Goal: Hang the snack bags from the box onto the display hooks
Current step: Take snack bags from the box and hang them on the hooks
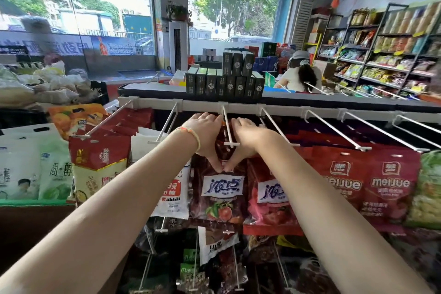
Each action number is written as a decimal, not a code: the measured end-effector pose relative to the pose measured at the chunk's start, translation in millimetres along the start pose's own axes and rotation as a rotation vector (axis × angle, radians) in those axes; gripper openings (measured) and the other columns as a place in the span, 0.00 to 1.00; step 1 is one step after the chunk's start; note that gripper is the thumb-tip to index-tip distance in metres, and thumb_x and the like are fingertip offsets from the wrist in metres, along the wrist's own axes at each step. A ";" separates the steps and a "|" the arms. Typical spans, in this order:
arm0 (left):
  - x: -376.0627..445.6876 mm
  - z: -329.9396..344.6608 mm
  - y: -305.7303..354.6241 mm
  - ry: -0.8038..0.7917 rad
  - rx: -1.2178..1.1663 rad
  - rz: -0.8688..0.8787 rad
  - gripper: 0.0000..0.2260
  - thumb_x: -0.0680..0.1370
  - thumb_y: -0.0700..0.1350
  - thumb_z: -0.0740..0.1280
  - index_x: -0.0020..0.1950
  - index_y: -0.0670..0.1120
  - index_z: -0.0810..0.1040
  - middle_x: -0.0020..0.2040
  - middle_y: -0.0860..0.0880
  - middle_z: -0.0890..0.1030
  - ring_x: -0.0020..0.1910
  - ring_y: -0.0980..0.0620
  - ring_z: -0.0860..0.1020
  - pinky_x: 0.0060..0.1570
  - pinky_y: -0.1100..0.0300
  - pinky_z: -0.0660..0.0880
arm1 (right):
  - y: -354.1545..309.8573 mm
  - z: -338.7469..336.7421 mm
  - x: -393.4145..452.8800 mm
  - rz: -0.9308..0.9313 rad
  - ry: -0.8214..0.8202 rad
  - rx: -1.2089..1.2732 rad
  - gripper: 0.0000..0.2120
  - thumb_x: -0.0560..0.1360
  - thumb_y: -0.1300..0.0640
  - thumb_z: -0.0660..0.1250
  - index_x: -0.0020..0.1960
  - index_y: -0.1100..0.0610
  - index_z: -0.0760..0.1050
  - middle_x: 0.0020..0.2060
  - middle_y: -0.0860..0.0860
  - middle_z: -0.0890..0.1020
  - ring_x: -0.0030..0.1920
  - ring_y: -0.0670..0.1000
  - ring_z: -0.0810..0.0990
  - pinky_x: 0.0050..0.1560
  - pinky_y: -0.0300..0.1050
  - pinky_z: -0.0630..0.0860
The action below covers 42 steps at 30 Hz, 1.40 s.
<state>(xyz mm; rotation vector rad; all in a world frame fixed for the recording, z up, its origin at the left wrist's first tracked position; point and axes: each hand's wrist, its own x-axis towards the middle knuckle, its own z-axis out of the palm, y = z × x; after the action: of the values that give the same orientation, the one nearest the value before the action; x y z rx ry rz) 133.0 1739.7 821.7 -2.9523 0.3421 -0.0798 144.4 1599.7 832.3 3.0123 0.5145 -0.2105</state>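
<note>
A dark red snack bag (218, 194) with a white-and-blue label hangs below the middle white display hook (228, 127). My left hand (205, 135) and my right hand (248, 135) grip the top of this bag from either side of the hook, thumbs meeting just below the hook's tip. The bag's top edge is hidden behind my hands, so I cannot tell how far it sits on the hook. The box is not in view.
A similar red bag (272, 198) hangs on the hook to the right, then red meijue bags (389, 186). A white bag (173, 198) and a red-and-yellow bag (100, 169) hang to the left. Dark boxes (226, 81) stand on the counter above. A person (300, 74) sits beyond by shelves.
</note>
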 end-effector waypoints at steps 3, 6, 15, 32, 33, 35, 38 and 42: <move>4.4 2.3 -0.4 0.001 -0.028 0.001 0.65 0.52 0.70 0.79 0.79 0.44 0.53 0.77 0.45 0.64 0.78 0.46 0.59 0.77 0.49 0.55 | 1.4 0.5 3.5 0.010 -0.004 -0.007 0.69 0.60 0.35 0.79 0.80 0.59 0.38 0.80 0.54 0.48 0.80 0.53 0.45 0.78 0.59 0.44; 4.3 7.2 0.8 0.010 -0.033 0.012 0.59 0.52 0.71 0.78 0.75 0.45 0.62 0.72 0.46 0.69 0.73 0.47 0.67 0.74 0.49 0.61 | -0.6 0.5 5.0 -0.013 0.027 -0.015 0.63 0.60 0.37 0.80 0.80 0.59 0.48 0.78 0.54 0.58 0.79 0.55 0.54 0.78 0.59 0.51; -9.6 10.6 0.1 0.158 0.039 0.078 0.45 0.56 0.74 0.73 0.65 0.50 0.72 0.61 0.50 0.76 0.62 0.49 0.74 0.65 0.52 0.66 | 2.2 -4.5 -10.9 -0.099 0.043 -0.027 0.37 0.66 0.46 0.79 0.69 0.55 0.67 0.64 0.52 0.76 0.64 0.56 0.75 0.63 0.49 0.70; -19.0 34.5 5.9 0.327 0.054 0.059 0.42 0.67 0.79 0.55 0.66 0.47 0.69 0.59 0.49 0.79 0.60 0.47 0.77 0.66 0.49 0.67 | -5.7 -18.2 54.3 0.258 0.363 0.921 0.25 0.84 0.47 0.49 0.73 0.62 0.64 0.69 0.61 0.72 0.68 0.61 0.71 0.56 0.49 0.65; -18.7 35.2 5.6 0.331 0.049 0.061 0.43 0.67 0.79 0.55 0.67 0.47 0.69 0.59 0.49 0.79 0.60 0.47 0.77 0.66 0.48 0.66 | -5.4 -15.2 59.0 0.241 0.368 0.967 0.26 0.84 0.45 0.48 0.72 0.61 0.65 0.68 0.60 0.73 0.65 0.60 0.72 0.55 0.49 0.64; -17.2 36.8 4.6 0.343 0.043 0.064 0.43 0.67 0.79 0.56 0.67 0.47 0.69 0.59 0.49 0.79 0.61 0.47 0.77 0.67 0.48 0.65 | -5.8 -11.8 65.4 0.190 0.377 1.023 0.26 0.84 0.42 0.47 0.70 0.60 0.66 0.63 0.57 0.77 0.58 0.56 0.73 0.53 0.47 0.62; -14.8 38.0 2.5 0.367 0.060 0.069 0.43 0.67 0.80 0.54 0.66 0.47 0.70 0.60 0.49 0.78 0.61 0.47 0.76 0.67 0.48 0.66 | -8.5 -11.2 71.9 0.109 0.327 1.047 0.28 0.83 0.40 0.45 0.72 0.59 0.64 0.53 0.55 0.85 0.61 0.55 0.75 0.57 0.47 0.61; -12.6 39.8 -0.2 0.402 0.068 0.082 0.45 0.66 0.80 0.52 0.67 0.47 0.70 0.62 0.48 0.76 0.63 0.47 0.73 0.66 0.48 0.66 | -9.2 -12.0 76.5 0.126 0.312 1.072 0.30 0.83 0.40 0.44 0.72 0.61 0.63 0.42 0.53 0.87 0.61 0.54 0.77 0.68 0.49 0.63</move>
<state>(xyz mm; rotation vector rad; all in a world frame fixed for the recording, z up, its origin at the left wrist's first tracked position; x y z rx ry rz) 123.7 1749.2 782.2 -2.8343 0.4990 -0.6645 214.3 1634.3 832.3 4.1506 0.2581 0.0213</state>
